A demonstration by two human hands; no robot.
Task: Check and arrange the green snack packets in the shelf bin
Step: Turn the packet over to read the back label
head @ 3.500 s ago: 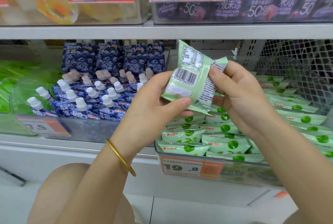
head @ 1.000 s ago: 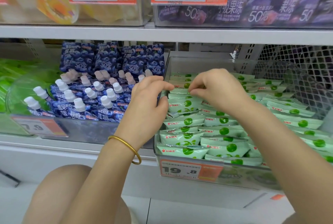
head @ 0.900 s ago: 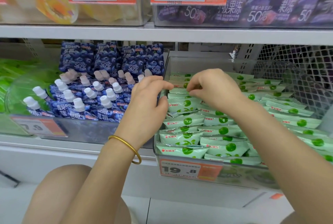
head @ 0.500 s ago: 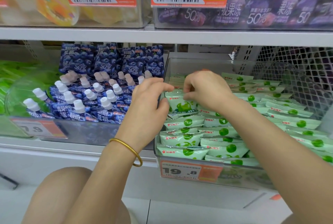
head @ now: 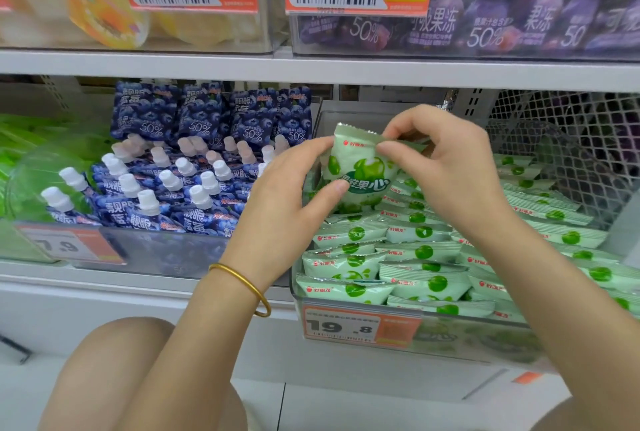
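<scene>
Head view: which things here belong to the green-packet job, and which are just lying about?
Job: green packet held up, gripped by the left hand and pinched at its top edge by the right hand; stacked green packets; their clear bin.
Lying about: blueberry pouches to the left; purple jelly packs and yellow packs on the shelf above.

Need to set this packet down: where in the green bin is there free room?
No bare floor shows. Green packets behind the 19.8 tag are packed tight, front and right. Only open room: by the bin's back wall, behind the held packet; any gap beneath it is hidden.
</scene>
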